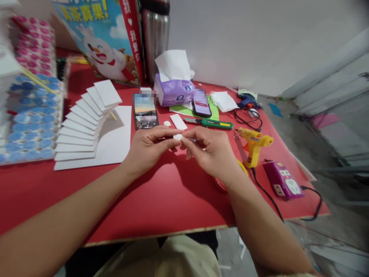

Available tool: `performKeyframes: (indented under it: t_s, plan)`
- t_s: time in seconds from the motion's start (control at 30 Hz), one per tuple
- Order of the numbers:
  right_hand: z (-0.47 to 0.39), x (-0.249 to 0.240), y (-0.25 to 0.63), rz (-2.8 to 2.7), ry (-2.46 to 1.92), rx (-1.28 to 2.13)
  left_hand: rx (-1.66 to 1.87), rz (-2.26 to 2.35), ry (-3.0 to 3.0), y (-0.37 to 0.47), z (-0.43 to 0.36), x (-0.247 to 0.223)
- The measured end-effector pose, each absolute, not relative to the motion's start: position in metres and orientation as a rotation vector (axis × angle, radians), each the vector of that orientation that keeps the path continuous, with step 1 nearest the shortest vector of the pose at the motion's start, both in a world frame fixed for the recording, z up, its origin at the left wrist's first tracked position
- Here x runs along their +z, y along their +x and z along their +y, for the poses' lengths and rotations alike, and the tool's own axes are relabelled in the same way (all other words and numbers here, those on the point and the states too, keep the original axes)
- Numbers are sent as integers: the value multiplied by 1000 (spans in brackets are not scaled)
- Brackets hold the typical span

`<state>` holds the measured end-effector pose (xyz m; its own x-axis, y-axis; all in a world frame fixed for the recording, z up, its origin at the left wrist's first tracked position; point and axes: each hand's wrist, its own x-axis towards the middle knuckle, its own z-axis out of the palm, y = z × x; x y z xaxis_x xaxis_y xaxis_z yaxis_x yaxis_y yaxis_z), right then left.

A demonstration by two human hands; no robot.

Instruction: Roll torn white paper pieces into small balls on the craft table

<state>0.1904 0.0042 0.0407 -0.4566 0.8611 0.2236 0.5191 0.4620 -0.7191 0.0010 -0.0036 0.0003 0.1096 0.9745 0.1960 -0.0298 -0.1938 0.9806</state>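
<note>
A small white rounded piece (178,137) is pinched between the fingertips of both hands, above the middle of the red table. My left hand (150,148) holds it from the left with thumb and forefinger. From the right, my right hand (211,150) grips it, with a thin pale strip showing between the fingers. Just beyond the fingertips lie another small white piece (167,123) and a flat white rectangle (178,121). A green utility knife (216,123) rests behind my right hand. To the left, fanned white panels (77,129) stand on a white board (117,148).
Phones (145,111) (201,108) and a purple tissue pack (175,90) lie behind. At the right are a yellow glue gun (253,144), a purple power block (284,181) and cables. Blue rolled pieces (34,119) fill the left side. The table's front edge (161,235) is near my body.
</note>
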Motion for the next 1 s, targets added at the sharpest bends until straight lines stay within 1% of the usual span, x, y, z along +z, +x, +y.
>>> performKeyframes:
  t_s: [0.17, 0.27, 0.37, 0.5, 0.57, 0.63, 0.7, 0.77, 1.0]
  plan:
    - [0, 35, 185, -2228, -1231, 505, 1305, 1065, 1373, 6, -6, -3]
    - [-1, 33, 183, -2203, -1261, 530, 1297, 1074, 1366, 8, -6, -5]
    - [2, 33, 183, -2036, -1268, 812, 1284, 1076, 1404, 5, -3, -4]
    - [15, 37, 188, -1560, -1245, 1472, 1299, 1107, 1464, 0, 1, -2]
    - [22, 37, 192, -1311, -1228, 1732, 1285, 1114, 1460, -2, 2, -3]
    - [27, 35, 195, -1161, -1216, 1905, 1279, 1115, 1449, -3, 3, -4]
    - [28, 33, 195, -1117, -1201, 2003, 1281, 1112, 1434, -3, 4, -5]
    - [27, 31, 193, -1131, -1175, 1996, 1280, 1114, 1409, -3, 4, -5]
    - [21, 34, 188, -1367, -1192, 1691, 1208, 1088, 1304, -2, 2, -2]
